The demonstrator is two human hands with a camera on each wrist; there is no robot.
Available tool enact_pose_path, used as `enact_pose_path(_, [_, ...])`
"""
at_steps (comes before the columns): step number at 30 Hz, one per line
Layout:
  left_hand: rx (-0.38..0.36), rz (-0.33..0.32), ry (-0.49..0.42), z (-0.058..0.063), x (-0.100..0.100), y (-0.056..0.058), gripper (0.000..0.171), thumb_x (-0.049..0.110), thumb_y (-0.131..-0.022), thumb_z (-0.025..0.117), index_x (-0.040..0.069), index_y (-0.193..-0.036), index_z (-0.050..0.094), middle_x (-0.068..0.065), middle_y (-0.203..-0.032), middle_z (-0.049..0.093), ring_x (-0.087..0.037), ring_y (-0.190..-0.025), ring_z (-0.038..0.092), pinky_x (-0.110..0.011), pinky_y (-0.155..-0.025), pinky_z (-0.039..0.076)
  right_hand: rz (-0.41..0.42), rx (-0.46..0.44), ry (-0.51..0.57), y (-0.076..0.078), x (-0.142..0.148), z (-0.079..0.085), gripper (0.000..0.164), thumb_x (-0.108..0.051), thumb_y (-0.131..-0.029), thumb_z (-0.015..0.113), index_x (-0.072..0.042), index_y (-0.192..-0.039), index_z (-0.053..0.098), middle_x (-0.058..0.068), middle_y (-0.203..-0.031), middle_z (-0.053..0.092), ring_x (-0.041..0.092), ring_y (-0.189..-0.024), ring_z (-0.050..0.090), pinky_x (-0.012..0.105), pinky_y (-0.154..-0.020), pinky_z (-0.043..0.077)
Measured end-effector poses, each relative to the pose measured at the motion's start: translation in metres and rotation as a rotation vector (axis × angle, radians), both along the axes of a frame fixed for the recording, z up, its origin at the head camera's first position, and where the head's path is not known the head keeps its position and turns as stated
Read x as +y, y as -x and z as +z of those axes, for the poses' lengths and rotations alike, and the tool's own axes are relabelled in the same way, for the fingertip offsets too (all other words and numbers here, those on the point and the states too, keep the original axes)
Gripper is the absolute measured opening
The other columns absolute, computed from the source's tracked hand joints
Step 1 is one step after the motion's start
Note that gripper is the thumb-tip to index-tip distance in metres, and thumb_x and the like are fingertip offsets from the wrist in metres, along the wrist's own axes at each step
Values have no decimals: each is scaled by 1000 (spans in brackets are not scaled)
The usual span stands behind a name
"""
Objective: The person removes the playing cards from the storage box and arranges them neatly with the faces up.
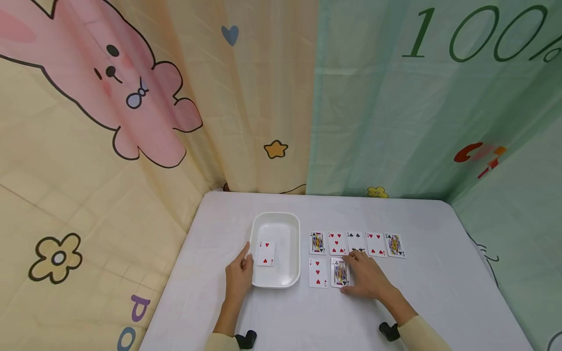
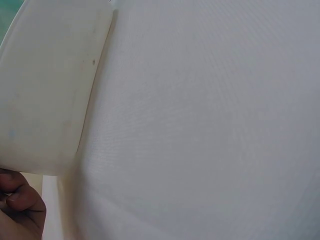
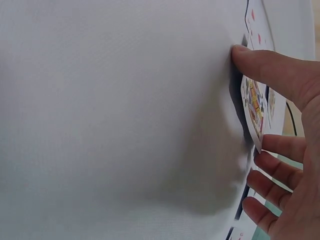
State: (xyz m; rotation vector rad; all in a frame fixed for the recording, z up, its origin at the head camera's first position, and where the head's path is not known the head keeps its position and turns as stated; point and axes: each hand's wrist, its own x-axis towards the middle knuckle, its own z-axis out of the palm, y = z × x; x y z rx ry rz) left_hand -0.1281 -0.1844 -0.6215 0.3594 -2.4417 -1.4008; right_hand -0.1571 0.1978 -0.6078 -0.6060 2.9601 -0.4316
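My left hand (image 1: 238, 274) holds the left rim of a white tray (image 1: 288, 278), thumb and forefinger at its edge. One red heart playing card (image 1: 265, 253) lies face up inside the tray. In the left wrist view the tray's outer wall (image 2: 55, 90) rises beside curled fingers (image 2: 25, 200). My right hand (image 1: 368, 275) pinches a face card (image 1: 339, 272) between thumb and fingertips at its edges. Seen from the right wrist, that face card (image 3: 254, 107) stands tilted, with a dark shadow along its edge. Left of it lies a three of hearts (image 1: 318, 273).
Behind the right hand runs a row of several face-up cards, from a face card (image 1: 317, 243) to another face card (image 1: 395, 245) at the right end. A white cloth covers the table (image 1: 307, 321). Patterned curtains (image 1: 272, 97) hang close around its back and sides.
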Motion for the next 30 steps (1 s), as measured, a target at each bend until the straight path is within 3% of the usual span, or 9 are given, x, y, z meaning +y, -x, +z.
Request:
enact_pose_path(22, [-3, 16, -3, 1, 2, 0, 44, 9, -101, 63, 17, -144, 62, 2, -65, 43, -5, -56, 38, -19, -50, 32, 5, -40, -2, 5, 5, -5, 91, -51, -67, 91, -10, -141, 60, 14, -140, 59, 38, -131, 54, 58, -109, 44])
enact_pose_path(30, [-11, 17, 6, 0, 1, 0, 44, 10, -101, 63, 16, -145, 61, 1, -65, 43, -7, -57, 38, -20, -50, 32, -1, -41, -3, 4, 5, -4, 90, -50, -67, 91, -10, -142, 58, 14, -141, 59, 37, -132, 54, 55, -110, 44])
